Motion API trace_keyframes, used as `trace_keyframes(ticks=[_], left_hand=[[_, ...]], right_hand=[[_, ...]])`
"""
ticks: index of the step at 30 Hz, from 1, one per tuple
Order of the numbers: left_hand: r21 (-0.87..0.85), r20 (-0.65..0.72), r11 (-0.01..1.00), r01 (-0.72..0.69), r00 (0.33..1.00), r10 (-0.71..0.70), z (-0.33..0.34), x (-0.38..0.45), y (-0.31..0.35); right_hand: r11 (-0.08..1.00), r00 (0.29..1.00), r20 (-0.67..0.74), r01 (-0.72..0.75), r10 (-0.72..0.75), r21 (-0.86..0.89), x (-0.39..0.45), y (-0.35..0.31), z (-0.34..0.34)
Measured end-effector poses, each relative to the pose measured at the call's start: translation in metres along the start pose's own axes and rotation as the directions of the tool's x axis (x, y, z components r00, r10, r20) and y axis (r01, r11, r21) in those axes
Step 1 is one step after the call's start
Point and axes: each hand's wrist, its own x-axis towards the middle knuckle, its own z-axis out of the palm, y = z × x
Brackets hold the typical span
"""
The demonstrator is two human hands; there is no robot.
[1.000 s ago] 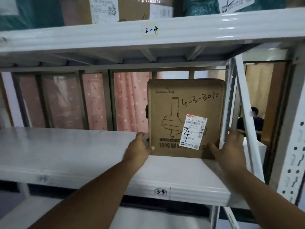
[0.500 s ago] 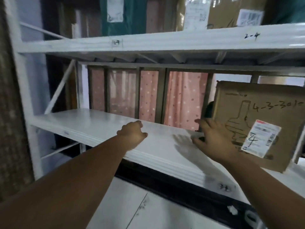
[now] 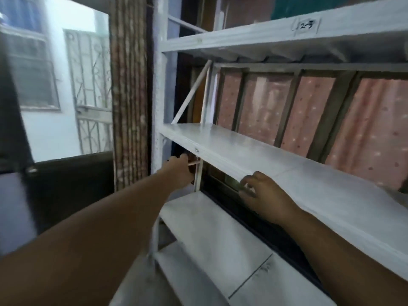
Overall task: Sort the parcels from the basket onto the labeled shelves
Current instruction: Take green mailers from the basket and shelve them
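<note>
Both hands are hanging empty — the left hand (image 3: 180,171) loosely curled at center frame, the right hand (image 3: 262,195) with fingers relaxed below the middle shelf (image 3: 254,151). No parcel or basket is showing — turning toward the basket seems best.

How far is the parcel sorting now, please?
Done: cannot tell, since no parcel is in view. In hand: nothing; the left hand and right hand are empty beside the middle shelf. Left: fetching another parcel; the basket is out of view.
</note>
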Motion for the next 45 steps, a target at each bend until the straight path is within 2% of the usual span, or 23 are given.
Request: trace_keyframes(ticks=[3, 6, 9, 16, 25, 35, 39, 45], left_hand=[[-0.01, -0.004, 0.995, 0.097, 0.995, -0.097, 0.005, -0.006, -0.045], [-0.002, 0.014, 0.985, 0.171, 0.985, -0.171, 0.018, -0.013, -0.085], [0.001, 0.051, 0.972, 0.235, 0.971, -0.234, 0.041, -0.022, -0.124], [0.046, 0.163, 0.918, 0.394, 0.904, -0.396, 0.12, -0.042, -0.202], [0.121, 0.354, 0.868, 0.482, 0.796, -0.491, 0.26, -0.084, -0.28], [0.215, 0.497, 0.773, 0.596, 0.615, -0.612, 0.389, -0.153, -0.381], [0.257, 0.522, 0.777, 0.575, 0.594, -0.612, 0.433, -0.173, -0.41], [0.275, 0.547, 0.81, 0.518, 0.608, -0.575, 0.487, -0.18, -0.442]], right_hand=[[0.999, 0.996, 0.076, 0.046, -0.045, -0.004, 0.017, -0.022, 0.042], [0.997, 0.982, 0.179, 0.048, -0.059, 0.068, 0.024, -0.038, 0.087], [0.986, 0.96, 0.276, -0.007, -0.039, 0.165, 0.018, -0.053, 0.135], [0.974, 0.884, 0.468, -0.107, 0.002, 0.199, -0.005, -0.054, 0.238], [0.934, 0.763, 0.642, -0.276, 0.07, 0.226, -0.062, -0.053, 0.364], [0.874, 0.643, 0.755, -0.433, 0.127, 0.221, -0.127, -0.043, 0.491], [0.815, 0.633, 0.768, -0.494, 0.099, 0.303, -0.148, -0.036, 0.546], [0.776, 0.517, 0.833, -0.601, 0.197, 0.19, -0.186, -0.024, 0.622]])
